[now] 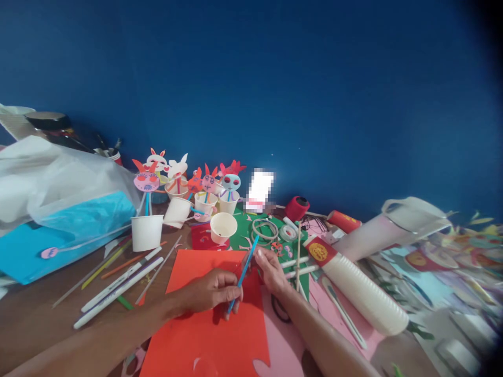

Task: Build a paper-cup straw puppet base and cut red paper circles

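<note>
Above an orange-red sheet [212,335], both hands grip one thin blue stick [245,269], which slants up to the right. Its lower part is pinched by the fingers of my left hand [222,290]. Near the upper end, the thumb and fingers of my right hand [271,269] close on the same stick. Whether it is a straw or rolled paper I cannot make out. Just beyond the hands stands an open paper cup [223,227], with a ring of clear tape [265,230] to its right.
Paper-faced puppets, one pink [146,181], stand in white cups at the back. Two white markers [121,288] lie on the left, near blue sheets [35,246]. On the right are a stack of cups [357,288], scissors [280,309] partly hidden by my forearm, and a red thread spool [296,208].
</note>
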Available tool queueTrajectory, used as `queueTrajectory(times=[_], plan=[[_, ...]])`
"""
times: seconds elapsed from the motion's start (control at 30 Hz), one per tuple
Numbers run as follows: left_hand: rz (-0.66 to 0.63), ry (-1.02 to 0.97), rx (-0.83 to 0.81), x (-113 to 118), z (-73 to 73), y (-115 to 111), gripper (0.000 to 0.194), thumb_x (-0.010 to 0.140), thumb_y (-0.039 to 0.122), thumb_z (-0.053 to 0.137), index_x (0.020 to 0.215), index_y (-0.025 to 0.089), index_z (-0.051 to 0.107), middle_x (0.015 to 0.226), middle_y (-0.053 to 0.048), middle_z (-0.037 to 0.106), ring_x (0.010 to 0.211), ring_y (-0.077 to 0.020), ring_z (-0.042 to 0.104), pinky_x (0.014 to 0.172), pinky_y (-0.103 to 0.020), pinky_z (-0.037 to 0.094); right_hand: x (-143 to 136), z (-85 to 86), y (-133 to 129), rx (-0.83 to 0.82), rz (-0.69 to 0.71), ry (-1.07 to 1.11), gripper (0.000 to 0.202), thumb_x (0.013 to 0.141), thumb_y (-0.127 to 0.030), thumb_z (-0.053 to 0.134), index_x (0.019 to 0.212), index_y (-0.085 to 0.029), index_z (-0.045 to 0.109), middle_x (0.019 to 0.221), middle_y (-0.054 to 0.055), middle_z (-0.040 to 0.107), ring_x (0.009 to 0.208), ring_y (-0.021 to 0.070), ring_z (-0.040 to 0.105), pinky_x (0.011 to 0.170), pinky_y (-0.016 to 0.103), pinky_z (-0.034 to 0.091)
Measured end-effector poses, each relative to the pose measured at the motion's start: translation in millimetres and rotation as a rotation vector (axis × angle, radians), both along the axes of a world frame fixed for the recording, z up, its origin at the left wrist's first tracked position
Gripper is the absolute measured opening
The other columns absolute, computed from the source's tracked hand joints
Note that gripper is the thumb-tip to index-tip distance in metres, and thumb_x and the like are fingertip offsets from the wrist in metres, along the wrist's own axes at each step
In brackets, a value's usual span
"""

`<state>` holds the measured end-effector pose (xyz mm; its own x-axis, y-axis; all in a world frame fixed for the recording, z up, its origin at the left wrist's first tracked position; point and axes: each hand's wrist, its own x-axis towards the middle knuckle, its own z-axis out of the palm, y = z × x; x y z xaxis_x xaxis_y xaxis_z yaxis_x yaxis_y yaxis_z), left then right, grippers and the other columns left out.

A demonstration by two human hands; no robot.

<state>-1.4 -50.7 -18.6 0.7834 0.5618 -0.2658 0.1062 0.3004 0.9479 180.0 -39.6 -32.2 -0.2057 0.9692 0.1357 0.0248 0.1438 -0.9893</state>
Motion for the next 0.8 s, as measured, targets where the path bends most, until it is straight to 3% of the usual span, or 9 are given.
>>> queueTrajectory(times=[0.1,0.23,0.4,0.63,0.8], plan=[[0.004,0.008,0.004,-2,-1.1,-4,0.031,0.080,0.044,0.052,0.074,0.013,0.053,0.068,-0.002,0.060,0.046,-0.0080,0.052,0.043,-0.019,0.040,6,3.1,9,0.038,-0.055,-0.165,0.047,0.091,-0.044,0.029,0.064,-0.016,0.056,0.054,0.001,0.053,0.051,0.0121,0.049,0.053,0.024,0.041],[0.022,0.025,0.031,-2,-4.2,-5,0.033,0.080,0.045,0.051,0.074,0.013,0.053,0.066,-0.002,0.059,0.050,-0.0099,0.054,0.046,-0.021,0.043,10,18.1,21,0.124,-0.063,-0.455,0.032,0.089,-0.032,0.039,0.075,-0.016,0.063,0.063,0.001,0.060,0.060,0.0135,0.054,0.057,0.023,0.042],[-0.007,0.063,0.069,-1,1.7,-7,0.035,0.079,0.048,0.051,0.072,0.013,0.053,0.064,-0.001,0.057,0.051,-0.0102,0.053,0.046,-0.021,0.043,6,34.8,45,0.262,-0.036,-0.889,0.025,0.086,-0.017,0.042,0.094,-0.018,0.065,0.097,0.008,0.065,0.092,0.0206,0.055,0.084,0.032,0.039],[-0.022,0.219,0.271,-4,23.5,-11,0.034,0.083,0.043,0.045,0.070,0.014,0.059,0.056,0.002,0.052,0.048,-0.0085,0.048,0.043,-0.017,0.038,-14,25.2,93,0.378,-0.041,-1.337,0.031,0.087,-0.011,0.037,0.108,-0.020,0.058,0.113,0.010,0.059,0.103,0.0229,0.048,0.082,0.033,0.037],[-0.011,0.215,0.305,-4,19.4,-4,0.035,0.083,0.043,0.045,0.068,0.014,0.058,0.054,0.002,0.051,0.047,-0.0081,0.047,0.048,-0.019,0.039,-21,18.1,108,0.429,-0.057,-1.477,0.027,0.089,-0.014,0.037,0.105,-0.020,0.057,0.112,0.010,0.058,0.099,0.0234,0.048,0.078,0.035,0.036]])
